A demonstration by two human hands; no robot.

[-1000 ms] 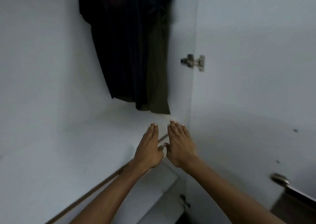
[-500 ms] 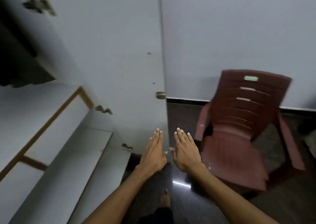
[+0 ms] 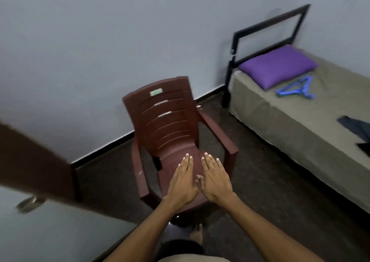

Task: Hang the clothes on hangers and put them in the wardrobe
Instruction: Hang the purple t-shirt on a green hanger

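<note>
My left hand (image 3: 183,183) and my right hand (image 3: 215,178) are held out flat side by side, palms down, holding nothing, in front of a brown plastic chair. Blue hangers (image 3: 296,90) lie on the bed at the right, just below a purple pillow. A dark garment (image 3: 358,130) lies on the bed at the right edge of the view, partly cut off. The wardrobe door (image 3: 36,173) crosses the lower left with its metal handle (image 3: 30,202). The wardrobe's inside is out of view.
The brown plastic chair (image 3: 170,125) stands against the grey wall right ahead of my hands. A bed (image 3: 300,133) with a beige sheet and black metal headboard (image 3: 266,33) fills the right side. The purple pillow (image 3: 278,66) lies at its head. Dark floor runs between chair and bed.
My view has swung right, from the wardrobe's inside with the hung dark clothes, past the open door, to the chair and bed. Both hands stayed flat, side by side, holding nothing.
</note>
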